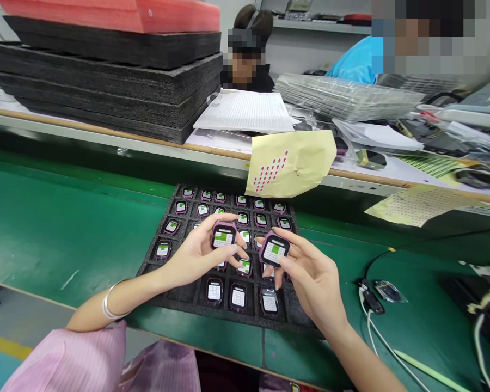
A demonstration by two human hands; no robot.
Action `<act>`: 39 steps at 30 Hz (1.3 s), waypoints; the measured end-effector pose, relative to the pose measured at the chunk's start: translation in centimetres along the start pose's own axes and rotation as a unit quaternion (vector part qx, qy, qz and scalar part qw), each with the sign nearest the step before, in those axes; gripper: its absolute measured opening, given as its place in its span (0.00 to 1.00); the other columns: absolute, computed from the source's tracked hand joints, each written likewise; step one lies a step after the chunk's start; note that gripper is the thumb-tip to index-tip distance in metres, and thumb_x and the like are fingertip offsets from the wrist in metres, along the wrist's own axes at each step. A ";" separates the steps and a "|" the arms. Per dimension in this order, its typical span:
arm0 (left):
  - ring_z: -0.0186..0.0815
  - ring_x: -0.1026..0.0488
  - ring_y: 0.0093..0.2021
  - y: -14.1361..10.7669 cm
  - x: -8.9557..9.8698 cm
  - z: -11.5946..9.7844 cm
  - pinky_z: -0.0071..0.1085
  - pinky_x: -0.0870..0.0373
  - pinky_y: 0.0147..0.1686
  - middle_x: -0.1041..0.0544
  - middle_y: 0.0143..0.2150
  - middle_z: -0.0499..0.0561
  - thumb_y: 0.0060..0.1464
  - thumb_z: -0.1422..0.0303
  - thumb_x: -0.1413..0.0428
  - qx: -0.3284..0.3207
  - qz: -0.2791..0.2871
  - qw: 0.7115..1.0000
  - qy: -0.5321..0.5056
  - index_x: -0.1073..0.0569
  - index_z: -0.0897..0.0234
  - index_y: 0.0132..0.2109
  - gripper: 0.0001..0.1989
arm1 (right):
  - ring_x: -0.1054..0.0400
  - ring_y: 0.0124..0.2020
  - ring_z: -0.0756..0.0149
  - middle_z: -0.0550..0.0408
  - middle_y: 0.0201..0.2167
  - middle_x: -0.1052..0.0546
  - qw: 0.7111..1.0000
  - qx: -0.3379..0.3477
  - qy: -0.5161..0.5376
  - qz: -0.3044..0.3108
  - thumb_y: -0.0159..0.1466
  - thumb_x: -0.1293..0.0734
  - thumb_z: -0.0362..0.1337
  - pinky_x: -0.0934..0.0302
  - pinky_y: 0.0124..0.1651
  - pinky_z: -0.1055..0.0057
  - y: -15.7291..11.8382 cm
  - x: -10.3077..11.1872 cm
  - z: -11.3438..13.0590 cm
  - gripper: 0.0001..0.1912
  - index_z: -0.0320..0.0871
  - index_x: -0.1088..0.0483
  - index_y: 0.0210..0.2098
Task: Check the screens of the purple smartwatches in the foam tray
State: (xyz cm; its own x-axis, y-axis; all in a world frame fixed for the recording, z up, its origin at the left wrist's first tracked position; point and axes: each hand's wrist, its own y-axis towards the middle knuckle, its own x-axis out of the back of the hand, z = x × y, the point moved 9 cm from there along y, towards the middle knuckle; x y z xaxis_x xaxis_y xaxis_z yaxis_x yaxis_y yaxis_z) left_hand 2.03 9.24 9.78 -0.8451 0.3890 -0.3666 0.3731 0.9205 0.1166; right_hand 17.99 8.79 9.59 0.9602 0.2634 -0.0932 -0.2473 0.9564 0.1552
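Two watches (224,234), pinched singly in left hand (198,253) and right hand (315,275); green bench (65,218) beneath, foam (179,87) at eleven o'clock.

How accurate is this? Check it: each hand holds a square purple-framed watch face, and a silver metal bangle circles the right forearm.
Only the side is wrong: the head view shows the silver metal bangle circling the left forearm. The rest stands.

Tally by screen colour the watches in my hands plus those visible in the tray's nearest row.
Green and white: 2 (left-hand watch, right-hand watch)
White, no green: 3 (nearest-row left watch, middle watch, right watch)
Total: 5
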 end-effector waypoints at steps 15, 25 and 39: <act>0.37 0.26 0.38 -0.3 0.2 0.8 0.34 0.23 0.35 0.27 0.41 0.53 0.48 0.80 0.44 0.031 -0.003 0.999 -0.029 0.36 0.62 0.56 0.27 | 0.28 0.24 0.63 0.51 0.31 0.23 1.000 -0.022 0.016 -0.008 0.64 0.34 0.38 0.36 0.19 0.72 0.1 -0.3 -0.6 0.17 0.45 0.30 0.52; 0.36 0.26 0.40 -0.8 -0.4 0.4 0.34 0.24 0.39 0.28 0.43 0.53 0.50 0.78 0.41 0.036 0.007 0.999 0.007 0.39 0.62 0.58 0.29 | 0.28 0.23 0.63 0.47 0.39 0.22 0.998 -0.043 0.037 -0.003 0.66 0.38 0.42 0.37 0.18 0.71 0.3 -0.4 -1.1 0.16 0.44 0.28 0.50; 0.36 0.25 0.40 -2.3 1.3 0.8 0.33 0.23 0.39 0.28 0.43 0.52 0.53 0.75 0.40 0.031 -0.015 0.999 0.017 0.40 0.60 0.59 0.28 | 0.27 0.29 0.65 0.50 0.37 0.24 0.997 -0.047 0.027 0.057 0.61 0.30 0.31 0.34 0.22 0.74 -0.5 -2.9 -1.2 0.24 0.46 0.34 0.55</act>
State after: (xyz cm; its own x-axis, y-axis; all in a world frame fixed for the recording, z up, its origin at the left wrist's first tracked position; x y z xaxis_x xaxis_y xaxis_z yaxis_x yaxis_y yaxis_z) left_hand 0.37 7.57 8.31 -0.8681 0.3638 -0.3377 0.3701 0.9277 0.0479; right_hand 15.15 7.67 8.57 0.9173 0.3752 -0.1336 -0.3680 0.9267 0.0759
